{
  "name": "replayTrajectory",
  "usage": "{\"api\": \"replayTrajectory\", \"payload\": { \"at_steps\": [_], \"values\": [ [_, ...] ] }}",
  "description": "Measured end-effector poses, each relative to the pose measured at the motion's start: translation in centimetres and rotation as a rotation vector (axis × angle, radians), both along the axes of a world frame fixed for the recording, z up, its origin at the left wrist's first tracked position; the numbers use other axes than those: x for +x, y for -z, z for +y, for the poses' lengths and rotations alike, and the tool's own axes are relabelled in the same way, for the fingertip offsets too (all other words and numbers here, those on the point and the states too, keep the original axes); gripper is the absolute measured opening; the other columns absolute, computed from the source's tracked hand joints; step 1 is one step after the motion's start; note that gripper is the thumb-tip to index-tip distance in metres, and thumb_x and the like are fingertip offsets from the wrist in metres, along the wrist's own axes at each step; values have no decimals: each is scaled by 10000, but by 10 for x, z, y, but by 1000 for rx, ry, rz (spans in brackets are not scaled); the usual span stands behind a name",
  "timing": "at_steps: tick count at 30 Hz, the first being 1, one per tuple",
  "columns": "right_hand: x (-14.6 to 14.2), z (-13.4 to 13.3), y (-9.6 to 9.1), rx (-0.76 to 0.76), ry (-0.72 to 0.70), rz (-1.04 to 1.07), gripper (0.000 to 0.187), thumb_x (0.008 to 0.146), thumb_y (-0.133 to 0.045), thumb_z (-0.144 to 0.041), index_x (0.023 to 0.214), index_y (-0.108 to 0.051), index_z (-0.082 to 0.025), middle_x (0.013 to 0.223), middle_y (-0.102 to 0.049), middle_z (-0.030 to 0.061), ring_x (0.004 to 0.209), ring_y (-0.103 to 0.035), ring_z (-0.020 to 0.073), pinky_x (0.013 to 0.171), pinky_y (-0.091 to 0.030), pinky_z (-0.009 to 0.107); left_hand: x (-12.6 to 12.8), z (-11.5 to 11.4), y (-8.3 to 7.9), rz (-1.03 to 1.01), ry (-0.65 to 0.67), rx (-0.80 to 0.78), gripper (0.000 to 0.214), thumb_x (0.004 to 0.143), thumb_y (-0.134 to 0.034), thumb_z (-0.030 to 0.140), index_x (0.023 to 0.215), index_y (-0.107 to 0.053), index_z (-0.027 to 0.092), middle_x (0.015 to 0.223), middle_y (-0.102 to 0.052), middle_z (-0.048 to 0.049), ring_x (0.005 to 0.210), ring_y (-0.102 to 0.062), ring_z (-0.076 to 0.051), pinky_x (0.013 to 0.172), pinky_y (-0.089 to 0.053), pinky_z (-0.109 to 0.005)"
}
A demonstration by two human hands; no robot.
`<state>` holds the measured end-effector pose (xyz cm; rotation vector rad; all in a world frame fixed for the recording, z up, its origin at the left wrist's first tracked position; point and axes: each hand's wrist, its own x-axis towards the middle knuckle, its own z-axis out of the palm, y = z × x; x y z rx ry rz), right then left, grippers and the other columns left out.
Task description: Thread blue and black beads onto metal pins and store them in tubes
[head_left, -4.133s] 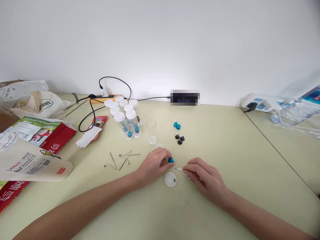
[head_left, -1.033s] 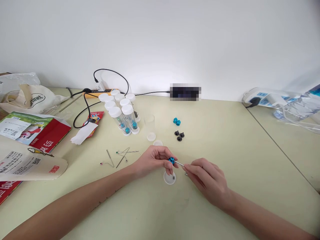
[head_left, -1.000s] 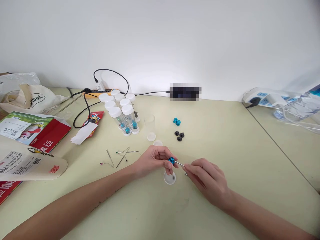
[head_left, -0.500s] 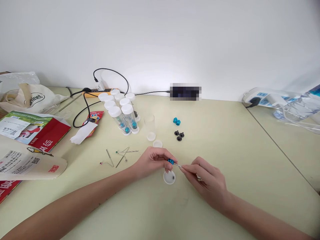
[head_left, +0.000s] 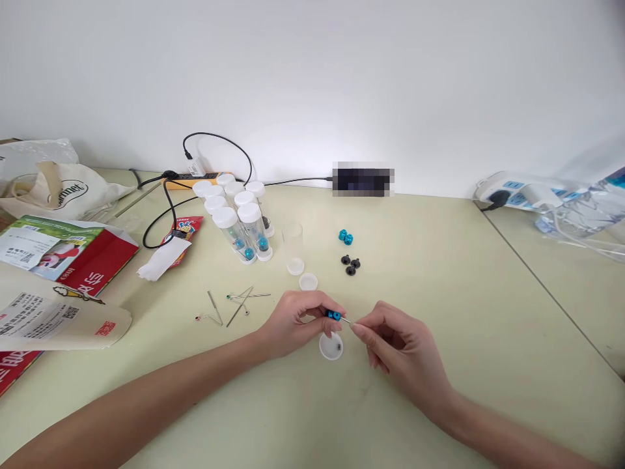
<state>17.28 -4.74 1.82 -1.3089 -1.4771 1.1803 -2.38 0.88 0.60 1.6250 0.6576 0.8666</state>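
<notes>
My left hand (head_left: 297, 320) pinches a small blue bead (head_left: 334, 315) between thumb and fingers, just above a white cap (head_left: 331, 347) that lies on the table with a tiny dark part in it. My right hand (head_left: 398, 342) pinches a thin metal pin (head_left: 346, 320) whose tip meets the bead. Two more blue beads (head_left: 345, 237) and three black parts (head_left: 350, 264) lie farther back. An open clear vial (head_left: 293, 248) stands behind a loose white cap (head_left: 308, 282).
Several capped vials (head_left: 239, 225) with blue beads stand left of centre. Loose pins (head_left: 234, 305) lie left of my left hand. A red box (head_left: 73, 264), paper bags, a black cable and a power strip (head_left: 195, 179) fill the left side. Another power strip (head_left: 517, 195) sits far right.
I lifted the blue bead off the table and brought the pin's tip to it. Over the last second my right hand slid closer along the pin toward the bead.
</notes>
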Motion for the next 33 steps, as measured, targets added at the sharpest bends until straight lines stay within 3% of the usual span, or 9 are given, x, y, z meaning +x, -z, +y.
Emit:
{"api": "replayTrajectory", "payload": {
  "at_steps": [8,16,19,24,30,33],
  "values": [
    [0,3,-2,-80,13,18,255,847,-606,-405,709,-594,-191,601,-447,-43,438,-440,70,394,-379,204,1,2,-3,-32,24,-177,182,740,-713,224,898,-662,148,783,-668,-30,706,-656,-144,696,-554,-283],
    [7,12,-7,-18,82,-5,237,830,-629,-405,722,-600,-196,611,-470,-32,472,-440,81,424,-385,211,2,3,-3,-77,-7,-226,174,790,-666,275,906,-653,146,852,-670,-62,716,-638,-142,723,-540,-299],
    [11,15,-5,3,91,-29,229,838,-620,-400,731,-603,-199,614,-466,-30,496,-432,88,440,-377,215,2,4,-2,22,-61,-152,170,794,-659,276,922,-666,165,900,-675,-66,819,-632,-166,786,-516,-308],
    [17,23,3,35,83,-62,240,837,-618,-403,727,-606,-190,647,-479,-15,528,-432,95,477,-393,229,2,7,-1,300,-145,111,97,787,-658,224,871,-708,221,958,-672,-51,987,-555,-209,887,-444,-339],
    [20,29,6,5,104,-37,281,830,-617,-442,740,-603,-176,642,-461,-10,534,-401,97,455,-372,222,-5,3,1,400,-181,173,231,787,-665,280,1008,-678,215,984,-642,-64,783,-573,-164,715,-479,-280],
    [20,28,6,-11,110,-14,278,821,-628,-444,737,-605,-180,638,-461,-17,533,-395,92,455,-358,215,-10,-1,-11,421,-260,312,339,789,-665,322,1110,-630,220,1058,-629,-69,788,-568,-157,731,-480,-276]
  ]
}}
